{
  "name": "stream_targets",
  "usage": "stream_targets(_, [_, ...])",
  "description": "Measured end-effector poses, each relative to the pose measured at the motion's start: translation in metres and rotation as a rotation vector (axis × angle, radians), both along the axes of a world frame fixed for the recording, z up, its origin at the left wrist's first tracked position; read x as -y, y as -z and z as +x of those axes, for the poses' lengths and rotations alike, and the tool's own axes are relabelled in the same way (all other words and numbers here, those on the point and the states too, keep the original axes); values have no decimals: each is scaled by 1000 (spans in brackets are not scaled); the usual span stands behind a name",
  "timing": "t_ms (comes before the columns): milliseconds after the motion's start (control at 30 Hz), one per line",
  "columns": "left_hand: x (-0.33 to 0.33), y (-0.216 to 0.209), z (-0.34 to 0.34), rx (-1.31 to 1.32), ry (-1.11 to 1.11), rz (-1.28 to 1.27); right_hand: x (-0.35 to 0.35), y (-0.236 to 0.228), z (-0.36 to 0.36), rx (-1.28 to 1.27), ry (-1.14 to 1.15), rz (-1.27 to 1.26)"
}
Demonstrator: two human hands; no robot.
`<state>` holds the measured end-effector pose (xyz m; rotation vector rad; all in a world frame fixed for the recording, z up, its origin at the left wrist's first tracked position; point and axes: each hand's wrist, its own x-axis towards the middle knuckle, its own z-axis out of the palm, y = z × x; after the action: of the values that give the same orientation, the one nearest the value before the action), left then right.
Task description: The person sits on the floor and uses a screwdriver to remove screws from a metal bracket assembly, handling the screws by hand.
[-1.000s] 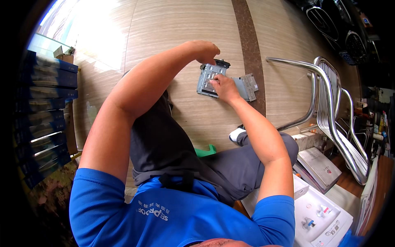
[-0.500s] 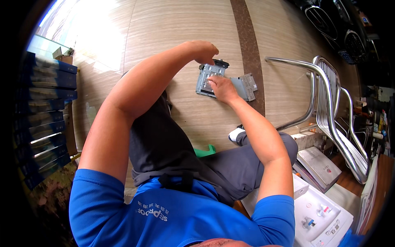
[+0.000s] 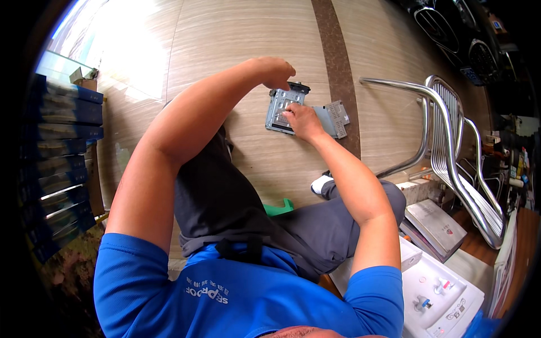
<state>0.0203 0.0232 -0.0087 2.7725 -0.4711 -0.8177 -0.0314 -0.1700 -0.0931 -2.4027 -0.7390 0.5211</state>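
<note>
A flat, box-shaped metal electronic unit (image 3: 276,110) with a black front panel (image 3: 298,87) lies on the floor ahead of me. My left hand (image 3: 274,71) reaches in from the far left and bends over the black panel, its fingers curled at it and partly hidden. Over the top face of the unit is my right hand (image 3: 302,120), with thumb and fingers pinched together. Whatever is in that pinch is too small to make out. Just right of the unit lies a bent metal plate (image 3: 336,118) with rows of slots, partly behind the right hand.
A tubular metal chair (image 3: 442,124) stands at the right. Nearer on that side are books (image 3: 434,222) and a white water-dispenser panel (image 3: 437,287) with two taps. Blue boxes (image 3: 62,163) are stacked at the left. A green object (image 3: 280,208) shows beside my legs.
The whole view has shifted slightly. Both hands keep their places at the unit, and the right fingertips differ only a little in position.
</note>
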Motion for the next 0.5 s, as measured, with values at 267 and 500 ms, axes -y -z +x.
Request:
stream_targets(267, [2, -1, 1, -16, -2, 22, 2, 10, -1, 124, -86, 85])
stream_targets(500, [4, -7, -1, -25, 2, 32, 1, 3, -5, 28, -103, 116])
